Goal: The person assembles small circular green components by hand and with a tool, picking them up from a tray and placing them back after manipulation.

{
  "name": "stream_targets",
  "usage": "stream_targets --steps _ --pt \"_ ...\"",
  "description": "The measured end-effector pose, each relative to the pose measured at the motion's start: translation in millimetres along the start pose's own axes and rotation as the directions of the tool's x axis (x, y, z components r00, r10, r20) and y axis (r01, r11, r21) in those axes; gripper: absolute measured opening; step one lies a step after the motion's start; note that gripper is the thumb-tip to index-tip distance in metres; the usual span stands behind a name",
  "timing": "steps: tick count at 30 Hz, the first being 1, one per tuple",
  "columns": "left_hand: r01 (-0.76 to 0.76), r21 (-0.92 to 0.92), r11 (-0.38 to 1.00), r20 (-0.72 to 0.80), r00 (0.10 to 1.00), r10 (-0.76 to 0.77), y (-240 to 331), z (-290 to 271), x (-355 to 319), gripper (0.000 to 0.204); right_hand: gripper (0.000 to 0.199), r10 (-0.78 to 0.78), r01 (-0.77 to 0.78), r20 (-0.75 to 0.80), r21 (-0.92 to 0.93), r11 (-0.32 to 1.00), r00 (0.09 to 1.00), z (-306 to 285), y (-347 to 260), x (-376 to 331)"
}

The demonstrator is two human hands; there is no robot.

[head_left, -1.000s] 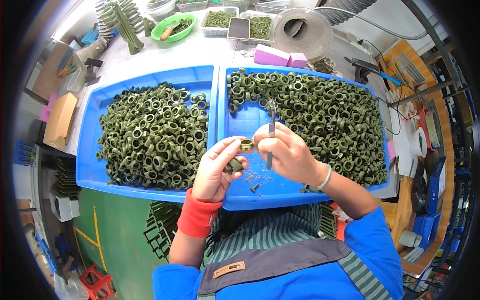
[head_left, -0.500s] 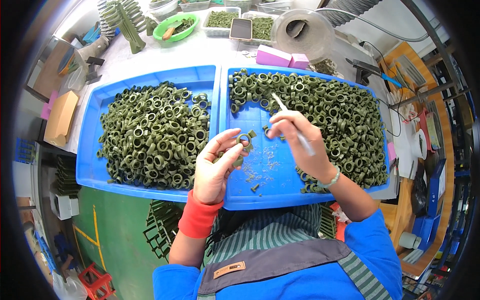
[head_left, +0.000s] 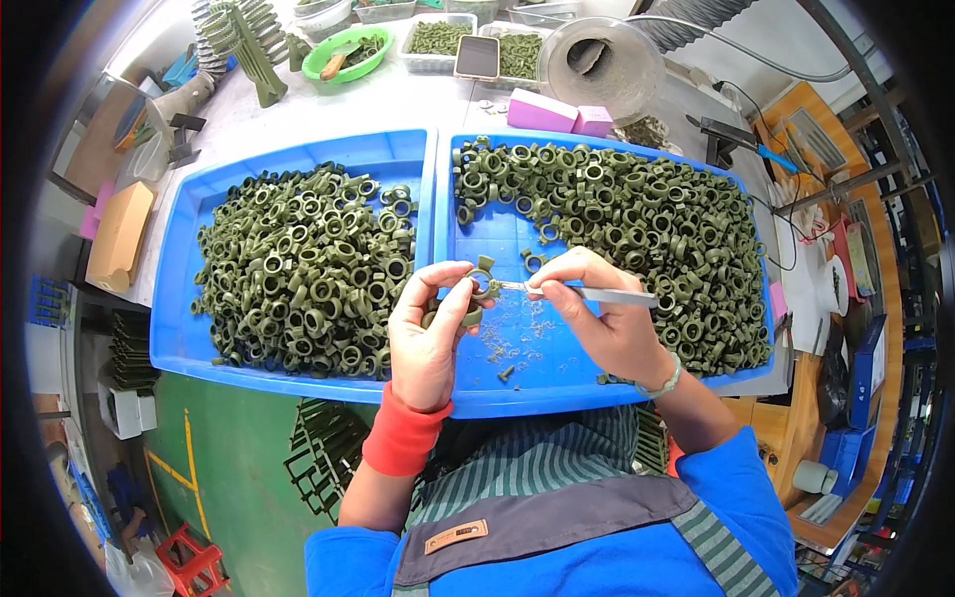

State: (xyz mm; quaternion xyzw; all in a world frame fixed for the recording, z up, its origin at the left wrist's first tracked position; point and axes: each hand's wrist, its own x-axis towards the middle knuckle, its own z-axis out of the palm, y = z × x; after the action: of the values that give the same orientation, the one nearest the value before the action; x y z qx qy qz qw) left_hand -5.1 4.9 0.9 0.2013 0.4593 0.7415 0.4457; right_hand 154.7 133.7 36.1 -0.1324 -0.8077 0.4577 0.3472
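Back at the ring again: half a second earlier the right hand [head_left: 607, 323] had swung its slim metal blade [head_left: 597, 294] up and away toward the heap, tip pointing off from the work; now the blade lies nearly level, its tip brought across to the small green ring [head_left: 481, 288] in the other hand. A second ago the tool stood almost upright between the two hands. The left hand [head_left: 430, 333] has barely shifted over that time.

That left hand is closed in a pinch, thumb and forefinger gripping the ring just above the palm, with what looks like a second green piece tucked lower in the fingers. The right hand is pressed together around the blade's handle, fingers bunched near the tip end.

Risk sits right at that contact. Blade tip and left fingertips are almost touching, so a slip off the ring's rim would likely run the edge into the thumb. Too hard a scrape could also gouge the ring, or flick it out of the pinch.

Below the hands, green shavings [head_left: 512, 343] lie scattered on the bare floor of the right blue tray [head_left: 477, 403]. Beyond the right hand lies a dense heap of rings [head_left: 647, 219]; past the left wrist, the left blue tray [head_left: 174, 338] holds another pile [head_left: 298, 269].
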Motion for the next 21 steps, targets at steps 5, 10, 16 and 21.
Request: stream_targets --steps 5,10,16,21 --pt "-0.073 0.100 0.992 -0.054 0.995 0.079 -4.6 4.8 -3.6 0.018 0.012 -0.234 0.233 0.017 -0.186 0.955 0.972 11.8 -8.5 -2.1" --pt "-0.126 0.102 0.987 -0.091 0.987 0.136 -11.8 6.1 -4.3 0.015 0.024 -0.369 0.341 0.003 -0.388 0.856 0.929 25.8 -8.4 -12.6" --pt "-0.138 0.079 0.987 -0.127 0.981 0.147 -15.1 7.9 -2.0 0.012 0.027 -0.398 0.381 0.068 -0.473 0.795 0.915 36.7 -13.4 -15.8" --pt "0.166 -0.224 0.960 -0.108 0.975 -0.194 -1.8 -9.2 2.3 0.028 0.020 0.024 -0.038 -0.261 -0.048 0.998 0.965 15.9 5.6 -7.5"
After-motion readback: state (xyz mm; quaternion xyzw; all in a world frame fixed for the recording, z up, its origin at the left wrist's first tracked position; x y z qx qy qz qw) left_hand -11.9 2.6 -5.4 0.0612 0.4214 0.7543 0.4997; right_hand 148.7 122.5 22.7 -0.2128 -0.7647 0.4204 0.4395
